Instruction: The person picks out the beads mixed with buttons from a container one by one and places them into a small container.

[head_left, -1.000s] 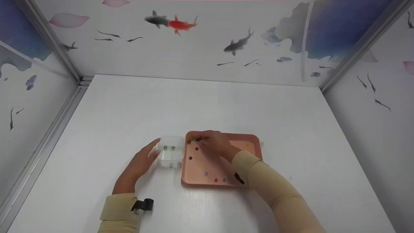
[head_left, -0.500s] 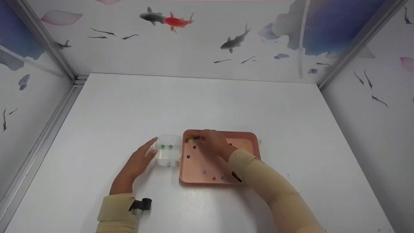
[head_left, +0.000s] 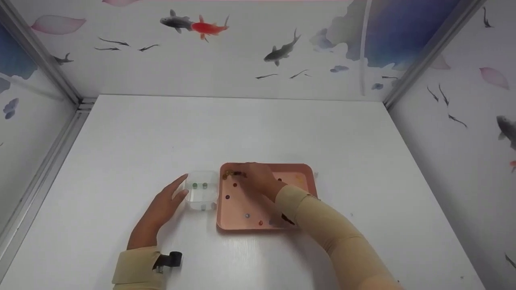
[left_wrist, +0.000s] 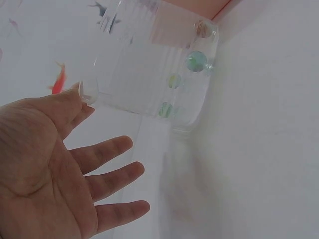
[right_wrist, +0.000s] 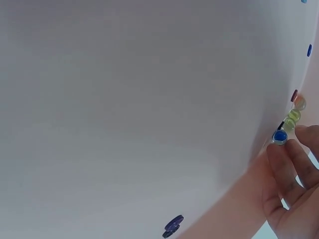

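Note:
My left hand (head_left: 164, 205) is at the left side of a small clear plastic container (head_left: 196, 197). In the left wrist view the thumb and index finger pinch the container's rim, with the other fingers spread in the air. A few glass marbles lie inside it, among them a green marble (left_wrist: 196, 61). My right hand (head_left: 258, 177) reaches into the far left part of a pink tray (head_left: 242, 203). In the right wrist view its fingertips touch a blue marble (right_wrist: 280, 137), beside yellow-green marbles (right_wrist: 292, 118). Whether the fingers pinch the blue marble cannot be made out.
More marbles lie scattered in the tray, including a dark marble (head_left: 227, 197) and a red marble (head_left: 261, 222). The tray stands right beside the container on a white table (head_left: 258, 129). White panels with painted fish (head_left: 207, 28) enclose the back and sides.
The head view has shifted, so the whole scene sits further left. Both hands keep nearly the same places at the container and the tray.

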{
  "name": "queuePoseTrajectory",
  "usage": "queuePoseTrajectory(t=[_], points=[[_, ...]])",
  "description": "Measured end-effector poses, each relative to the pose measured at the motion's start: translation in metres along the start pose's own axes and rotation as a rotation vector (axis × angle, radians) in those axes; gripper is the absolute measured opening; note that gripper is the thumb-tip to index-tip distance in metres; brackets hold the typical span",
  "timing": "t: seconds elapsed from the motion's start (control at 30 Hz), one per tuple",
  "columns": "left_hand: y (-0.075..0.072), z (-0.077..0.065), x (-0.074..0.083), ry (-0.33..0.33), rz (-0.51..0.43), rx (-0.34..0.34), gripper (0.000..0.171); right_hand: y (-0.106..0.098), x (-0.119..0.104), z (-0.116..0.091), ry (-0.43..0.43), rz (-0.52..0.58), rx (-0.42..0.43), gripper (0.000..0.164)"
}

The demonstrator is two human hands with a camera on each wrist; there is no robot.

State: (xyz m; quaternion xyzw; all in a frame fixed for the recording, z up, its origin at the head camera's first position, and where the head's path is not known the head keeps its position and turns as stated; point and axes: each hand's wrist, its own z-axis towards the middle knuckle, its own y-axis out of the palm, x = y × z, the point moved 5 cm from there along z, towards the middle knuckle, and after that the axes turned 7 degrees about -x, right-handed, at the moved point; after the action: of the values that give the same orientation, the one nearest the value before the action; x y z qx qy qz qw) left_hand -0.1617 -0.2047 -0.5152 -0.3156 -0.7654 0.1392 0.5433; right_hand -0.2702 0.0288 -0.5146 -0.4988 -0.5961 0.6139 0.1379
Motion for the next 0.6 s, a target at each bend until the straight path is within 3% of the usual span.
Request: queuePoseTrajectory(t=[0.17, 0.43, 0.6], points=[[0.0012, 0.0001, 0.0007, 0.01, 0.0, 0.001, 0.058, 0.0015, -0.0024, 0.0, -0.039, -0.044, 0.021, 0.033], [-0.0012, -0.0017, -0.0012, 0.016, 0.003, 0.013, 0.057, 0.004, -0.0043, 0.0014, 0.011, -0.051, 0.048, 0.03], [-0.0001, 0.0003, -0.0003, 0.01, 0.015, 0.009, 0.057, 0.0008, -0.0053, -0.0008, -0.026, -0.107, 0.07, 0.03]])
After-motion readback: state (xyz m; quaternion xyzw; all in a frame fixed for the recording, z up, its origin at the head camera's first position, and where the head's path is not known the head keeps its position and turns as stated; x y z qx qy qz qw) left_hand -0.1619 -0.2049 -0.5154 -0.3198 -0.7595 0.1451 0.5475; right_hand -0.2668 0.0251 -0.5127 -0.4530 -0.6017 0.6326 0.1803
